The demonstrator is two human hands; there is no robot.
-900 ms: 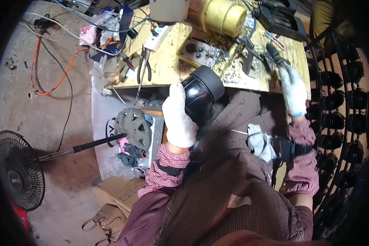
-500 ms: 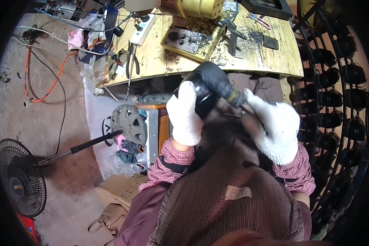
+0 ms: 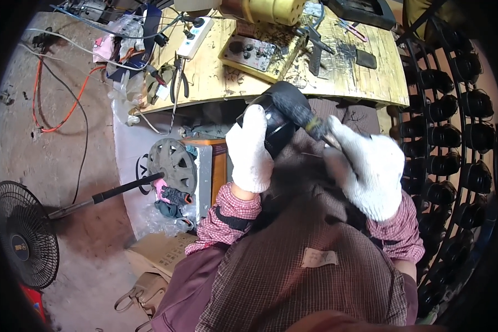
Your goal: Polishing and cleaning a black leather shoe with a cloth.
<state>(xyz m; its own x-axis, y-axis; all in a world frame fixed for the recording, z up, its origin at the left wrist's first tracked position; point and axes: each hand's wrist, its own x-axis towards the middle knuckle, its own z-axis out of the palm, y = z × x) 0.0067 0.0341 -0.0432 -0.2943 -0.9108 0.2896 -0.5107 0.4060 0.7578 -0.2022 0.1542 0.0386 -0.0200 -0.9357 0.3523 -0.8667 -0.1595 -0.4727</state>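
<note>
My left hand, in a white knit glove, is closed on a glossy black rounded piece, its thumb lying along the near side. The piece is held above my lap, just off the near edge of the workbench. My right hand, gloved in white too, grips the handle of a brush-like tool with a thick, fuzzy black head and a yellowish band. The tool's head lies against the upper part of the black piece. The exact kind of the piece cannot be made out.
On the wooden workbench are a control box, a black gun-shaped tool, pliers and a power strip. At right stands a rack with several black rounded pieces. A fan stands at left.
The brush-like tool's head has shifted slightly along the black piece, with a small turn of my right hand. My left hand still holds the piece. The whole view has shifted slightly.
</note>
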